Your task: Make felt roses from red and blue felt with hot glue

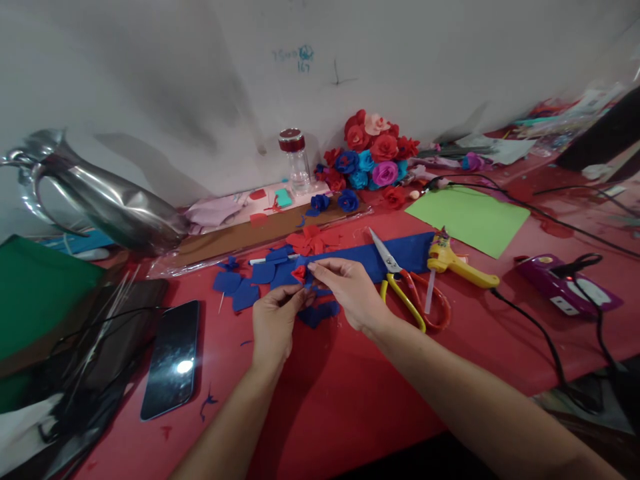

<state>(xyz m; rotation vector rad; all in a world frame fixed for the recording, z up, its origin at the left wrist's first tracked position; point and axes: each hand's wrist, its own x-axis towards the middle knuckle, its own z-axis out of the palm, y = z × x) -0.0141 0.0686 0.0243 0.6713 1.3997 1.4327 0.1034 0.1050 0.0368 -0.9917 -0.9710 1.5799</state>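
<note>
Between my two hands is a small red paper flower (pixel 299 273), just above a spread of cut paper. My left hand (pixel 273 323) pinches it from below with thumb and forefinger, the other fingers curled. From the right side, the closed fingertips of my right hand (pixel 347 287) grip its edge; whether they also hold a blue piece is hidden. Around and under the hands lie dark blue paper petals (pixel 246 295) and a blue paper strip (pixel 413 255). Red petals (pixel 313 240) are piled just behind.
Scissors (pixel 395 273) and a yellow glue gun (pixel 457 265) with cord lie to the right, near a purple power strip (pixel 570 287). A phone (pixel 173 360) is at left. Behind stand a metal jug (pixel 110 200), a glass bottle (pixel 299 167) and paper roses (pixel 383 148).
</note>
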